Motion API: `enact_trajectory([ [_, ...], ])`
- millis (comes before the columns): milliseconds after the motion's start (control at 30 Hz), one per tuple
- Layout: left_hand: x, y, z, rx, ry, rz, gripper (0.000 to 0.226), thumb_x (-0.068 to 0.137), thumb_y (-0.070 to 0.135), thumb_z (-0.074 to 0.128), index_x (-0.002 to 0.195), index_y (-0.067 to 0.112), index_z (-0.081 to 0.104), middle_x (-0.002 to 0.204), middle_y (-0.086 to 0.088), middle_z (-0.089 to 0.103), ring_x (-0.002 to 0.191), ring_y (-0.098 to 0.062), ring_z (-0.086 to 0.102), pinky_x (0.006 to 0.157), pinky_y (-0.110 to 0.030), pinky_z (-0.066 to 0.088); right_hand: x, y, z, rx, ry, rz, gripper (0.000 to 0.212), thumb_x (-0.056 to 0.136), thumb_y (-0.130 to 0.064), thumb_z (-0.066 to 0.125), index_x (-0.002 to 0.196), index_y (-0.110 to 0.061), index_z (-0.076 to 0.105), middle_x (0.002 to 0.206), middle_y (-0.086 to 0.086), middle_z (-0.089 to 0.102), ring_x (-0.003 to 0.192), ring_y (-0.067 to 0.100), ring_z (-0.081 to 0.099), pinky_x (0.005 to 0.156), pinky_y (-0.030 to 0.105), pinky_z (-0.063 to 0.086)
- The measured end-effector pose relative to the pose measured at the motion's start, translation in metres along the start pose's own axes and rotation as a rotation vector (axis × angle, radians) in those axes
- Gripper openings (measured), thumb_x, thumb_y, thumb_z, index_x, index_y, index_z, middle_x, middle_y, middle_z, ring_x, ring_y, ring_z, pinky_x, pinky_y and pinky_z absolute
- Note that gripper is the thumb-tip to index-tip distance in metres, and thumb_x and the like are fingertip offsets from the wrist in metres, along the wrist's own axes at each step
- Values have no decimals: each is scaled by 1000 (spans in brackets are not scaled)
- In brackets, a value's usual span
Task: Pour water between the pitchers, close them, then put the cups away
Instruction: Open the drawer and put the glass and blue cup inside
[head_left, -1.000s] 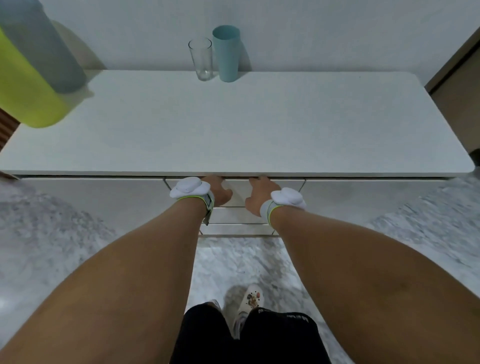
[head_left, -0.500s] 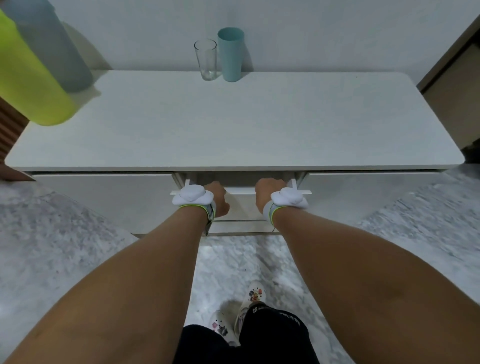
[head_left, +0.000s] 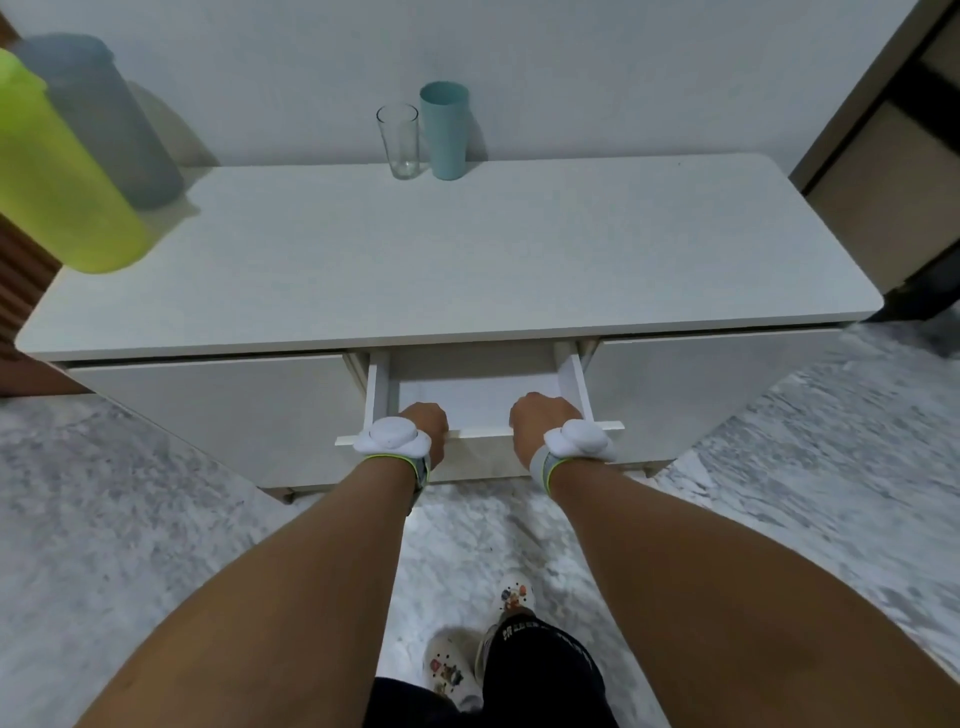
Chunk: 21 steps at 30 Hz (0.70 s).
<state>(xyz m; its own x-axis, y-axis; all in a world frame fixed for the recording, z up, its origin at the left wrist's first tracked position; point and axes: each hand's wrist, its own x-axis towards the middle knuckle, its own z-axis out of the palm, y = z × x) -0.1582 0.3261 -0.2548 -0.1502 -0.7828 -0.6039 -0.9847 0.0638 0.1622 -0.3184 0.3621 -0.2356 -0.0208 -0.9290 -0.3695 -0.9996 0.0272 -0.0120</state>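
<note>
A clear glass (head_left: 399, 140) and a teal cup (head_left: 444, 130) stand side by side at the back of the white cabinet top (head_left: 467, 249), against the wall. A lime green pitcher (head_left: 57, 182) and a grey pitcher (head_left: 106, 119) stand at the left end, both with lids on. Below the top, the middle drawer (head_left: 478, 431) is pulled partly out and looks bare inside. My left hand (head_left: 426, 423) and my right hand (head_left: 540, 418) both grip the top edge of the drawer front, fingers curled over it.
Closed drawer fronts flank the open drawer on the left (head_left: 208, 410) and right (head_left: 701, 384). A wooden door frame (head_left: 883, 140) stands at the right. My feet in white clogs (head_left: 467, 654) stand on the marble floor just in front.
Both hands have pulled the middle drawer out toward me; it went from nearly closed to open enough to show its inside. The view has tilted up a little.
</note>
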Motion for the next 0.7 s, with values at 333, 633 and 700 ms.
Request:
enact_trajectory([
  [333, -8, -6, -3, 2, 81, 101, 40, 100, 29, 52, 137, 13, 55, 142, -5, 52, 133, -23, 48, 108, -28, 36, -4, 0, -10, 87, -44, 30, 48, 93, -50, 43, 132, -23, 52, 133, 6, 50, 118, 28, 53, 95, 37, 39],
  [633, -12, -21, -120, -384, 463, 27, 45, 97, 42, 54, 132, 14, 54, 131, -10, 58, 121, -27, 54, 98, -31, 40, 36, -10, -102, 379, 298, 169, 67, 84, -64, 47, 139, -26, 40, 134, 6, 40, 121, 30, 46, 96, 44, 39],
  [700, -3, -23, -149, -436, 531, 27, 49, 97, 41, 53, 138, 14, 47, 134, -12, 53, 123, -28, 52, 98, -32, 40, 56, -11, -127, 484, 322, 184, 69, 85, -62, 48, 141, -25, 38, 136, 7, 40, 123, 31, 44, 98, 44, 39],
])
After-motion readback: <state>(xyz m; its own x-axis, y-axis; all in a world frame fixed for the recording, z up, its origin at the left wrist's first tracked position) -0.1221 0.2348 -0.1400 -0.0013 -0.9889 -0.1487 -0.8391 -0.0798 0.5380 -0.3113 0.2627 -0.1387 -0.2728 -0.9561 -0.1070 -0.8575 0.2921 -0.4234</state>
